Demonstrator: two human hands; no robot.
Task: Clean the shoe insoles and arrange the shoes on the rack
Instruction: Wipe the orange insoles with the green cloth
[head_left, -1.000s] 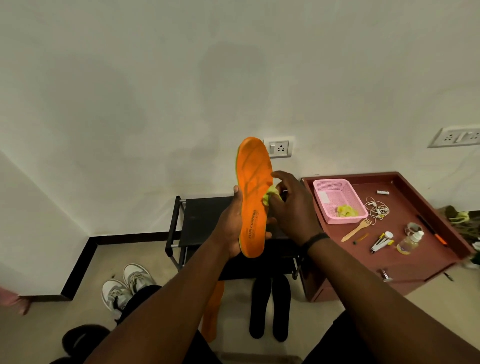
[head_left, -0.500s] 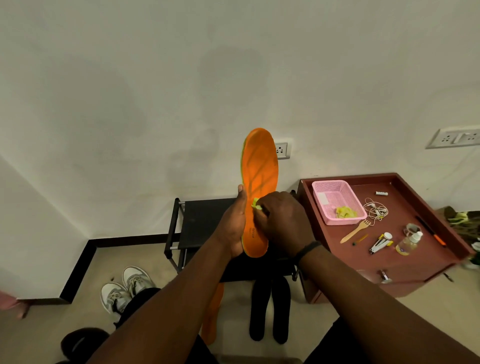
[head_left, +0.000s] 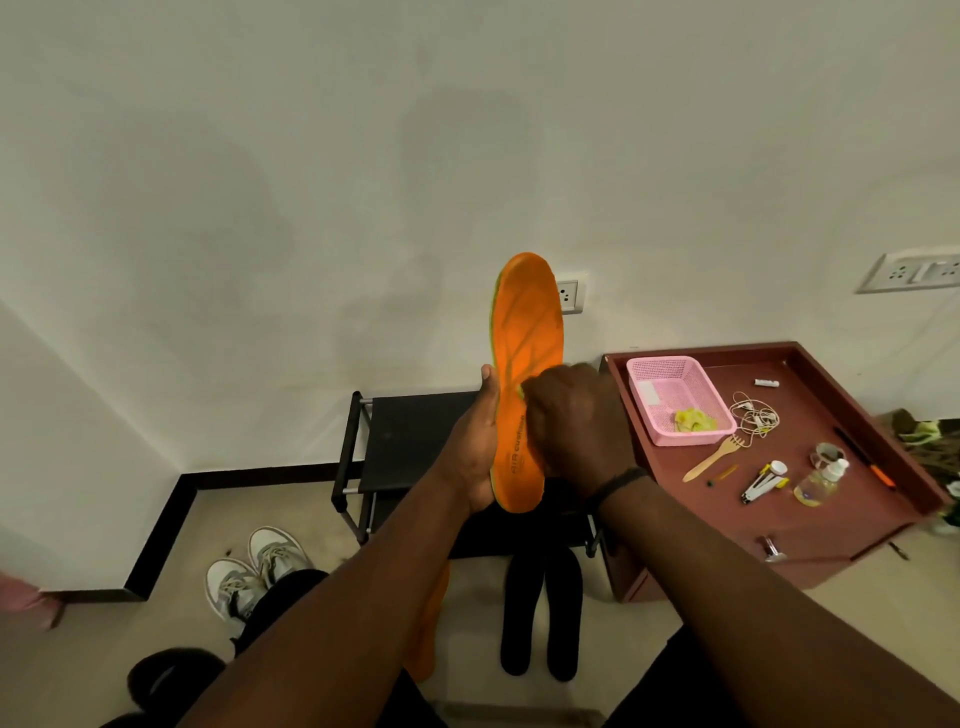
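Meanwhile, in the head view, the left hand (head_left: 475, 447) gripped the orange insole (head_left: 527, 374) upright at the frame's centre, while the right hand (head_left: 574, 415), fingers curled, pressed against the insole's face; what it pinched was hidden. Behind stood the black rack (head_left: 405, 441), with grey sneakers (head_left: 254, 566) at seven o'clock, two black insoles (head_left: 540, 613) at six, and a maroon surface (head_left: 857, 499) bearing a pink basket (head_left: 675, 400) at three.
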